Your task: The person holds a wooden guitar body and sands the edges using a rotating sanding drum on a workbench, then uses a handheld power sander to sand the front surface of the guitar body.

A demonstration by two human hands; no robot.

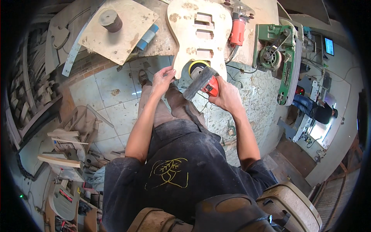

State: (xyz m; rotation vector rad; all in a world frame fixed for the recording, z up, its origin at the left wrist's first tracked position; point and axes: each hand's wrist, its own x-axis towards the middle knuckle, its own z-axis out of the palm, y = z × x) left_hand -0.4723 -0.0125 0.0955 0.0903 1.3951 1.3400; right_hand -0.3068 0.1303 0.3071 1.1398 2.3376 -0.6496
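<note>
Dusty black apron point(174, 170) sat closest, under my chin. My right hand point(228, 96) was wrapped tight around the orange sander point(205, 83), fingers curled on its body, yellow-rimmed disc against the wooden guitar body point(199, 34). My left hand point(162, 77) pinched that body's lower edge. Farther off on the bench: red router point(237, 31), green belt sander point(280, 58).

Bright, even daylight, soft shadows; sharp centre, fisheye-bent edges, black corners.
</note>
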